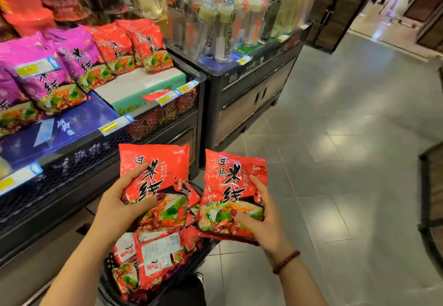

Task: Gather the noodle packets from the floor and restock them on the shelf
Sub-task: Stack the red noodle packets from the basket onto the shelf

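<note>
At 6 o'clock above the basket (107, 267), left hand (119, 200) grip holds the left packet (158, 166), right hand (263, 219) grip the right packet (230, 181), shelf (143, 82) gap at 11 o'clock; risk: slick film could slip a thumb pinch, dropping to the floor (335, 137).

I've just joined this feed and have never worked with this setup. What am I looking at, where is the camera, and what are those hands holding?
There is no robot here: a person works with bare hands. The single picture comes from a camera worn on the head, looking forward and down. The left hand grips one red noodle packet; the right hand grips a second red packet. Below them a black basket holds more packets. At the left is the shelf, with matching red packets beside purple packets. The grey tiled floor lies to the right.
</note>
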